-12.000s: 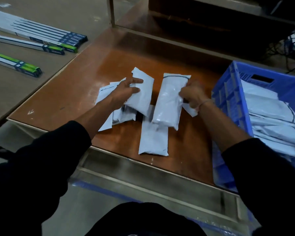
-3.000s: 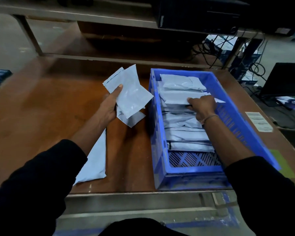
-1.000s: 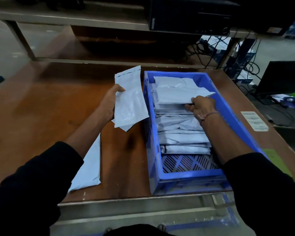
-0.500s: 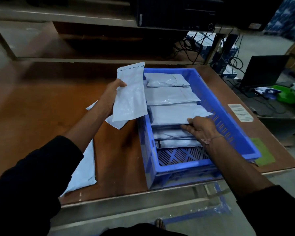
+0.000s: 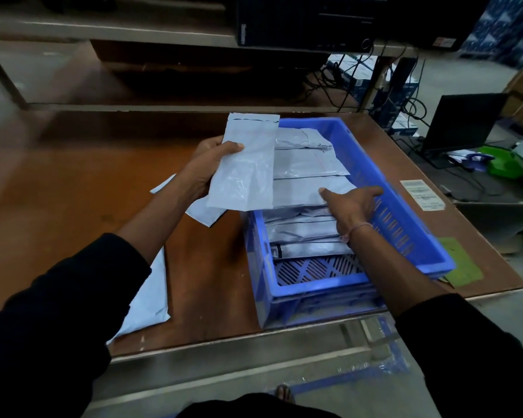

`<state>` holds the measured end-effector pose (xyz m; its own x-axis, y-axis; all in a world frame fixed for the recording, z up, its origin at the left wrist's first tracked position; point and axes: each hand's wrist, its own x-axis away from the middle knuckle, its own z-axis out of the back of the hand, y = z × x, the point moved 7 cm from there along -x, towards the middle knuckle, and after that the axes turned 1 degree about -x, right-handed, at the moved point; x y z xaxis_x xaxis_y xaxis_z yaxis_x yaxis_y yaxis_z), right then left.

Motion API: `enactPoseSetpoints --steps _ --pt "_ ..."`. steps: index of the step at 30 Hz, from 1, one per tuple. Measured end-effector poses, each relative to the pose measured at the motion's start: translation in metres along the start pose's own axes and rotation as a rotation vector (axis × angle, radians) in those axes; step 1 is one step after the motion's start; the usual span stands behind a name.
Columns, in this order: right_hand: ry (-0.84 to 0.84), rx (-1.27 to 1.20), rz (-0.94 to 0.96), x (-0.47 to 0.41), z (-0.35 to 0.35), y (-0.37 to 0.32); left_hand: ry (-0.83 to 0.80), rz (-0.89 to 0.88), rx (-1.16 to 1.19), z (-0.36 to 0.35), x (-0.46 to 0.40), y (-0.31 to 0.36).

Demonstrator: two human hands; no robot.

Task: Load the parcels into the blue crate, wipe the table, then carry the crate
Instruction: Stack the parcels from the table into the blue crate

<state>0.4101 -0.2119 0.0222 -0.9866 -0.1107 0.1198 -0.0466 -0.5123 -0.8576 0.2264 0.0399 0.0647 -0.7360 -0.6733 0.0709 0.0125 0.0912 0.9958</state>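
The blue crate (image 5: 405,212) stands on the right half of the brown table (image 5: 58,206), holding a row of several white parcels (image 5: 308,164). My left hand (image 5: 209,167) grips a small stack of white parcels (image 5: 245,170) just left of the crate's rim, the top one upright. My right hand (image 5: 354,206) reaches inside the crate with fingers spread, resting on the packed parcels and holding nothing. One more white parcel (image 5: 151,300) lies flat near the table's front edge, partly hidden by my left sleeve.
A paper label (image 5: 421,194) and a green patch (image 5: 462,267) are on the table right of the crate. A laptop (image 5: 462,122), cables and a green object (image 5: 501,164) sit on a lower surface at the right. A shelf with a dark box (image 5: 302,22) runs behind.
My right hand has let go of the parcel it placed and slid back along the row, fingers now spread. My left hand keeps its stack beside the crate. The view shifted slightly right.
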Motion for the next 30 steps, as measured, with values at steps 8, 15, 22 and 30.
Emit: enactPoseSetpoints --steps 8,15,22,30 --pt "-0.194 0.479 0.808 0.011 -0.040 -0.046 -0.107 -0.005 -0.055 -0.012 -0.005 0.000" --pt "-0.205 0.277 0.720 -0.008 -0.032 -0.064 -0.187 0.043 -0.184 -0.021 -0.017 -0.002" --pt "-0.439 -0.383 0.238 -0.022 -0.016 -0.087 -0.501 0.047 -0.489 -0.064 -0.020 0.022" --pt "-0.272 -0.421 0.127 -0.069 -0.017 -0.060 -0.225 -0.251 -1.106 -0.084 -0.074 0.035"
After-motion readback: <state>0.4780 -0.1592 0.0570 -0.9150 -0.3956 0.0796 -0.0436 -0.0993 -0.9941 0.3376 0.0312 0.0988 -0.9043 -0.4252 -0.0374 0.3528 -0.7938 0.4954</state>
